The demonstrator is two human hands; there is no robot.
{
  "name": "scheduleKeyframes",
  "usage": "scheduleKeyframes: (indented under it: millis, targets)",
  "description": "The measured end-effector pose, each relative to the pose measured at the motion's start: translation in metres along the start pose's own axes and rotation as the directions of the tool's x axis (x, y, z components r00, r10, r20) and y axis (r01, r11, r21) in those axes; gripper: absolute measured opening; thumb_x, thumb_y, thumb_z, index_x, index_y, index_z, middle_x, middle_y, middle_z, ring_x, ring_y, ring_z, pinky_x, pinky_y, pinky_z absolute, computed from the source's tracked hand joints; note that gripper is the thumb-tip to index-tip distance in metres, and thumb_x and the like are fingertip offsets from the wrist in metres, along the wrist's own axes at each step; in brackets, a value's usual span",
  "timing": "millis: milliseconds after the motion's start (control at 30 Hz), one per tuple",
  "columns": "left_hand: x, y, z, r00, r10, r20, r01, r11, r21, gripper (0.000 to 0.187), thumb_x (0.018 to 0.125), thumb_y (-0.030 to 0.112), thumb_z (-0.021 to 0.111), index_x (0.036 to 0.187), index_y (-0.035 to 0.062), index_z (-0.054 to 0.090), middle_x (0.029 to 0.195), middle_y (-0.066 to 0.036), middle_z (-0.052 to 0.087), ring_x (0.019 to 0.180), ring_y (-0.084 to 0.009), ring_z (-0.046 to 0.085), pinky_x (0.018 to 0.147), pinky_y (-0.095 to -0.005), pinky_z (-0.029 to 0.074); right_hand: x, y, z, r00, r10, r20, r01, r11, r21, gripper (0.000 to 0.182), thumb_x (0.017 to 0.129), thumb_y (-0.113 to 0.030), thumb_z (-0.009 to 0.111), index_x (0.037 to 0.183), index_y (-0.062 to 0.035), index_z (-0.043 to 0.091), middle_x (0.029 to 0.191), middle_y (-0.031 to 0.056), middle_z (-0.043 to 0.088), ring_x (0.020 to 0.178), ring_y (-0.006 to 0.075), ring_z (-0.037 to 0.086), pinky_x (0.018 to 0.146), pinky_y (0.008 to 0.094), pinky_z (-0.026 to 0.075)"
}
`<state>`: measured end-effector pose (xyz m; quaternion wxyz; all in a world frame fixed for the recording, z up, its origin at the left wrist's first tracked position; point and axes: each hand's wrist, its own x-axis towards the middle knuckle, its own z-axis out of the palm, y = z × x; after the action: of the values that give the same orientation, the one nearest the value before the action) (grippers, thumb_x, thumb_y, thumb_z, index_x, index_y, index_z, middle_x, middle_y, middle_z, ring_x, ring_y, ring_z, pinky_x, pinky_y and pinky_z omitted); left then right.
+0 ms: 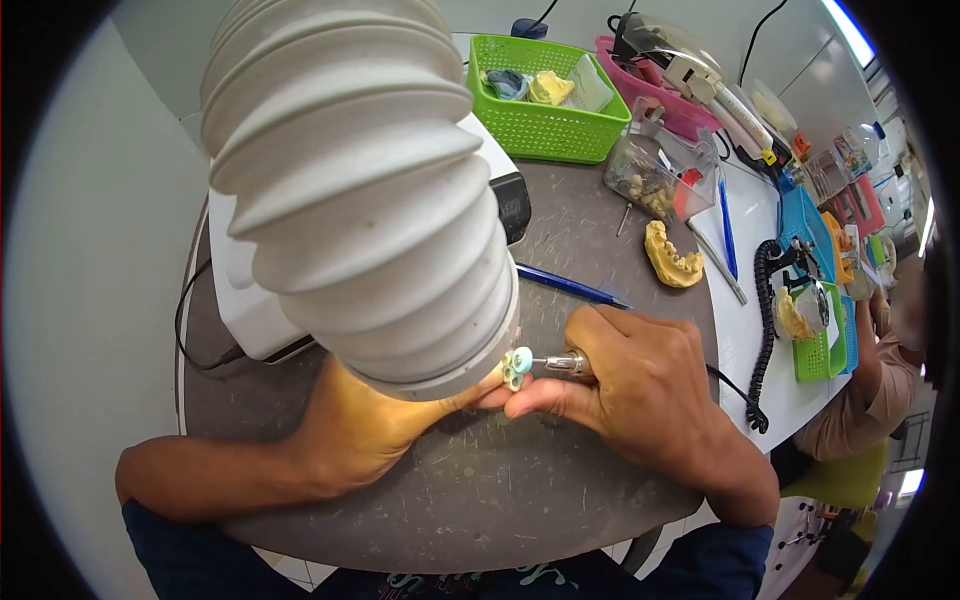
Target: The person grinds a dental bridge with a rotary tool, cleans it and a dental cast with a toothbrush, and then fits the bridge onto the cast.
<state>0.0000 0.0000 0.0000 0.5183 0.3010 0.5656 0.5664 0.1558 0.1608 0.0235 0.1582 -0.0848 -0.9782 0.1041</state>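
My right hand (648,378) is closed around a metal rotary handpiece (566,363), its thin shank pointing left. On the end of the shank sits a light blue round grinding tip (522,360). Just below and left of the tip is a small pale dental piece with ring-shaped openings (512,379), overlapping the tip in this view. My left hand (375,425) pinches this piece at its fingertips, though most of those fingers are hidden behind a wide white corrugated hose (380,215). My right thumb reaches close under the piece.
A blue pen (572,285) lies beyond my hands. Farther back are a yellow dental cast (672,256), a clear container (660,165) and a green basket (545,132). A white machine (250,300) stands behind the hose. At right, a person (868,395) sits by the white table (735,330).
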Motion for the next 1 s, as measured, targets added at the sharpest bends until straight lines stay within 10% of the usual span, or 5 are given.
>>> scheduleKeyframes:
  millis: [1000]
  targets:
    - [0.011,0.000,-0.008,0.983,0.006,0.183,0.053,0.947,-0.318,0.028,0.093,0.003,0.062,0.120,0.0009,0.055,0.103,-0.013,0.063,0.097,-0.0184,0.066,0.081,-0.0275,0.060,0.004,0.002,-0.005,0.997,-0.064,0.044,0.060,0.993,0.097,0.063,0.075,-0.067,0.065,0.067,-0.0064,0.050,0.057,0.0069,0.053,0.047,0.0242,0.056,0.044,0.0356,0.045]
